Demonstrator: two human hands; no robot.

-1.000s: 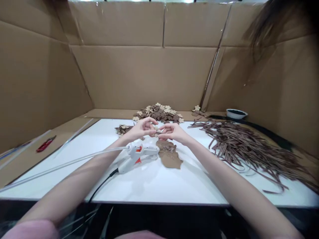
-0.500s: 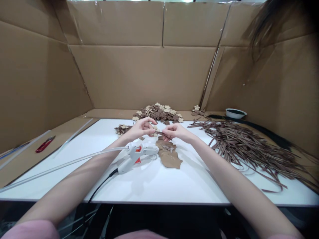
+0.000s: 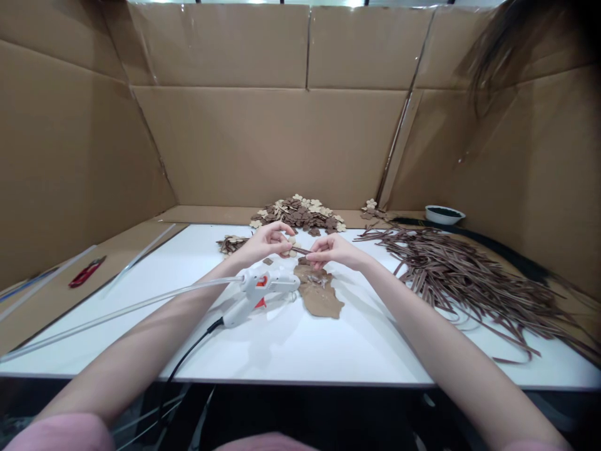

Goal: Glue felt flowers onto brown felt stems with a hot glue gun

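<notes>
Cardboard walls (image 3: 277, 144) enclose the white surface (image 3: 328, 357). The left hand (image 3: 272, 242) pinches a cream flower (image 3: 292, 240); the right hand's (image 3: 335, 250) grip is closed on a brown strip (image 3: 300, 250) reaching it, near the brown sheet (image 3: 323, 302). The glue gun (image 3: 246, 299) sits nearer, and more strips (image 3: 469, 282) lie rightward.

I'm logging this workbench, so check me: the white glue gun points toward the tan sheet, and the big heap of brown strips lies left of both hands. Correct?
Not quite: the head view shows the big heap of brown strips to the right of the right hand, not left. The white glue gun does point toward the tan sheet.
</notes>
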